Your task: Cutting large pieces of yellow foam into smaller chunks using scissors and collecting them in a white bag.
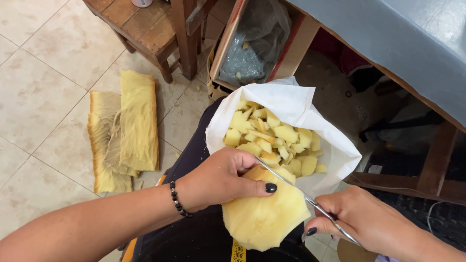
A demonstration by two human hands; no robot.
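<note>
**Cutting Yellow Foam Over a White Bag**

A big piece of yellow foam (pixel 264 213) sits low in the middle of the view, over the person's lap. It is flat and wide, with bumpy cut edges. The left hand (pixel 218 177) is closed around its top edge, with the thumb pressed on the front. That wrist wears a dark bead bracelet (pixel 178 200).

The right hand (pixel 361 221) is closed around the handles of thin metal scissors (pixel 301 191). The blades reach up and to the left, along the top of the foam piece, and their tips go in by the left hand.

Just behind the foam is an open white bag (pixel 291 104). It holds lots of small yellow foam bits (pixel 274 143), all piled up.

On the tiled floor (pixel 39 97) to the left lie long strips of yellow foam (pixel 126 128), stacked a bit on each other. A wooden stool (pixel 155 34) stands past them, near the top. Next to it is a cardboard box (pixel 252 43) with clear plastic inside. A counter (pixel 403 43) with a grey cover fills the top right corner. A yellow measuring tape (pixel 238 252) peeks out at the bottom.
</note>
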